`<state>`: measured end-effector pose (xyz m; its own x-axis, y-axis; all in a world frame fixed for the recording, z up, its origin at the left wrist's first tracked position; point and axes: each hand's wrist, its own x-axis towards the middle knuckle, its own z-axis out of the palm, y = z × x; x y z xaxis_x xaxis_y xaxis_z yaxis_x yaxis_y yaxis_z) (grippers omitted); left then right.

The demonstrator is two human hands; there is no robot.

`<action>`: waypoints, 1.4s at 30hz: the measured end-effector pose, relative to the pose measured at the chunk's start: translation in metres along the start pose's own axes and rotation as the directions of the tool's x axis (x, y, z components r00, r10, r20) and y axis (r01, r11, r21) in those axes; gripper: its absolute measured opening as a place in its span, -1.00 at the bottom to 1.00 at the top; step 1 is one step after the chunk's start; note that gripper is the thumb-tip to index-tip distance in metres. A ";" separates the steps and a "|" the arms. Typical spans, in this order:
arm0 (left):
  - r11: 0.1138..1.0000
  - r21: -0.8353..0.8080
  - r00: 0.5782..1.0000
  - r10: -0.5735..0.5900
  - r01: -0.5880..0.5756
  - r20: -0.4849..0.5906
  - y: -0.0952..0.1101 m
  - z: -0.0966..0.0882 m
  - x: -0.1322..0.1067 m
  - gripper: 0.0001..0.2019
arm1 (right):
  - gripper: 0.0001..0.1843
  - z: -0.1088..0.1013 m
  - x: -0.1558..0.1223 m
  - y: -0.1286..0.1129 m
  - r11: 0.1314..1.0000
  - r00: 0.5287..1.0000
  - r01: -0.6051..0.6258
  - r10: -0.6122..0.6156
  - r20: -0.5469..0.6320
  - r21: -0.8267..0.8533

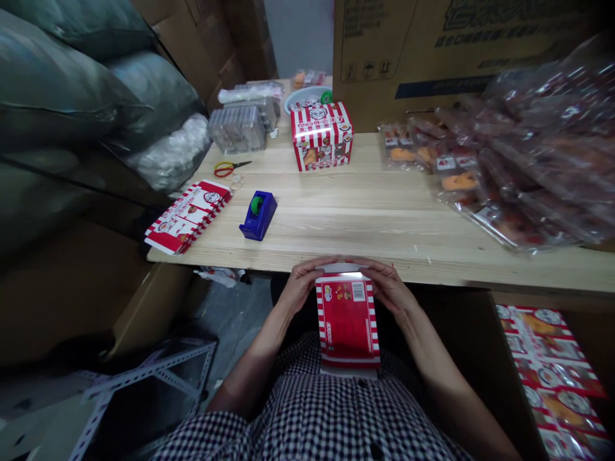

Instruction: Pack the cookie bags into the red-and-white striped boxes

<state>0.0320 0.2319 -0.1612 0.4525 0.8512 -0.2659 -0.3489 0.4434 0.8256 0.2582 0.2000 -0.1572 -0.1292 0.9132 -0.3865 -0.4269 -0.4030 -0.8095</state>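
Observation:
Close to my body, below the table's front edge, I hold a red-and-white striped cardboard box (348,320) with its printed red face up and a barcode near the top. My left hand (303,282) grips its far left corner. At the far right corner, my right hand (385,285) is closed on the same box. White end flaps show between the fingers and at the near end. The fingertips are partly hidden behind the far flap.
On the wooden table (327,218) are a blue tape dispenser (259,216), scissors (230,168), flattened striped cartons (189,216), a formed striped box (321,136) and clear plastic cases (237,130). Bagged toy packs (523,160) heap at right. More printed cartons (552,378) lie lower right.

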 end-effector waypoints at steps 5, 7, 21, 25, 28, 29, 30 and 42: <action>0.982 0.169 0.995 0.080 -0.089 0.060 -0.006 -0.005 -0.005 -0.63 | -0.83 0.004 -0.007 0.002 0.996 0.996 0.073 -0.075 -0.049 -0.041; 0.962 0.235 0.990 0.126 -0.139 0.070 -0.008 -0.009 -0.004 -0.69 | -0.85 0.001 -0.009 0.003 0.996 0.996 0.092 -0.092 -0.005 -0.022; 0.903 0.408 0.991 0.128 -0.136 0.046 -0.001 0.001 -0.001 -0.74 | -0.76 -0.008 -0.008 -0.013 0.898 0.976 0.208 -0.165 0.140 -0.388; 0.897 0.411 0.986 0.160 -0.164 0.045 -0.004 0.001 0.004 -0.74 | -0.72 -0.009 0.000 -0.003 0.881 0.965 0.258 -0.212 0.156 -0.397; 0.900 0.409 0.989 0.135 -0.150 0.065 -0.004 0.000 0.008 -0.73 | -0.72 -0.009 0.006 0.004 0.913 0.965 0.245 -0.197 0.173 -0.327; 0.900 0.411 0.989 0.131 -0.148 0.067 -0.004 -0.001 0.009 -0.73 | -0.72 -0.007 0.007 0.005 0.919 0.965 0.246 -0.202 0.166 -0.309; 0.899 0.412 0.989 0.131 -0.147 0.068 -0.004 -0.002 0.010 -0.73 | -0.72 -0.006 0.009 0.006 0.922 0.966 0.246 -0.207 0.158 -0.299; 0.935 0.336 0.993 0.090 -0.112 0.082 -0.004 -0.003 0.011 -0.78 | -0.78 -0.007 0.003 0.009 0.938 0.974 0.216 -0.190 0.120 -0.269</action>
<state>0.0359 0.2399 -0.1692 0.4847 0.8619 -0.1491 -0.1011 0.2245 0.9692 0.2603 0.1988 -0.1691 -0.1517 0.9737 -0.1698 -0.1874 -0.1970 -0.9623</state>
